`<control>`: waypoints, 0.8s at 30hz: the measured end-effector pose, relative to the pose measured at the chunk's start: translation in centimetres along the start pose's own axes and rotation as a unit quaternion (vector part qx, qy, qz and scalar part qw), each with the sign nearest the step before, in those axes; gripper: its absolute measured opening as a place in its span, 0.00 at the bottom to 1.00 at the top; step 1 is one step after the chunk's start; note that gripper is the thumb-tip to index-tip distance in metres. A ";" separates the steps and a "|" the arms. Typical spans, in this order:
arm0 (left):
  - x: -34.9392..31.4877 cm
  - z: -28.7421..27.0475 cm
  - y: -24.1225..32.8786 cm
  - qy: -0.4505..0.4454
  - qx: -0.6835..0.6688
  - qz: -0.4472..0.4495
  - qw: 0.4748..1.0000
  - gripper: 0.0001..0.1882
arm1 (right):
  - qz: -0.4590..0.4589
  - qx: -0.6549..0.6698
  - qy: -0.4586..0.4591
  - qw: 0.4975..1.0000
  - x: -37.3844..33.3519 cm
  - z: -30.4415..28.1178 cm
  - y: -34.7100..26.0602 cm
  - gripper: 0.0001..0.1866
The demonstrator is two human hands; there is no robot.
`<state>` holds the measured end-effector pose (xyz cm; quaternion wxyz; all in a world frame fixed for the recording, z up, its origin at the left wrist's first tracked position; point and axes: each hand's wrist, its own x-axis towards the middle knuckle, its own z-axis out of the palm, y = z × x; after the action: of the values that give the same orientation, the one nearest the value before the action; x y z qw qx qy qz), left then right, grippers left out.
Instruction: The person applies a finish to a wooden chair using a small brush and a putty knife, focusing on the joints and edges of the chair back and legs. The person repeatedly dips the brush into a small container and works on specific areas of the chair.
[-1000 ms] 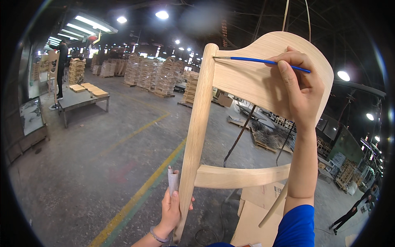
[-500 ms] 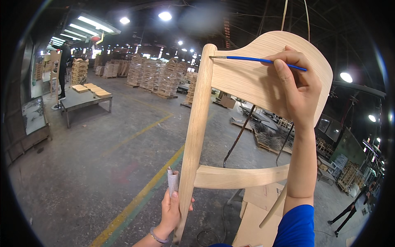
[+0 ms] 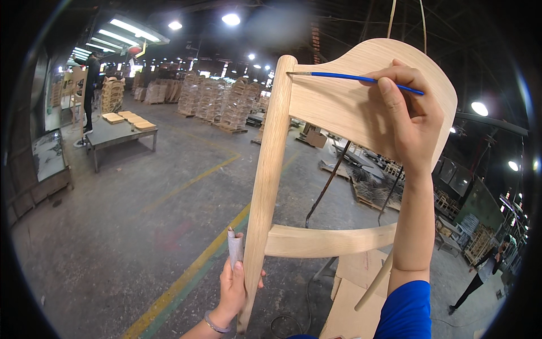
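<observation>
Hands [image 3: 234,288] on chair frame [image 3: 271,169], brush [image 3: 355,77] aloft

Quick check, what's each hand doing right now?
Left hand: closed on the chair leg, with a folded grey paper tucked in its grip.
Right hand: closed on a thin blue brush, tip at the backrest joint.

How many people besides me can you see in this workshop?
2: one person stands at the far left beside the grey table, another person bends at the lower right edge. Others may be hidden behind the stacks.
</observation>
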<state>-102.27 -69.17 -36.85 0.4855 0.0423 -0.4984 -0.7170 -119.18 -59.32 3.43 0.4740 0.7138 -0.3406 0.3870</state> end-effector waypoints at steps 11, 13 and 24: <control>-0.1 0.3 0.0 -0.004 0.004 0.006 1.000 0.29 | 0.000 0.031 0.007 0.999 -0.1 0.0 0.3 0.06; -0.1 0.5 0.0 0.007 0.007 0.009 1.000 0.26 | -0.011 0.017 0.002 1.000 -0.1 0.0 0.4 0.06; -0.2 1.0 -0.1 0.034 0.012 0.023 0.999 0.22 | 0.006 0.058 0.009 0.998 -0.2 0.3 0.8 0.07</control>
<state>-102.78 -68.38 -36.56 0.5177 0.0609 -0.4913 -0.6978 -119.87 -59.81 3.47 0.4324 0.7346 -0.3176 0.4154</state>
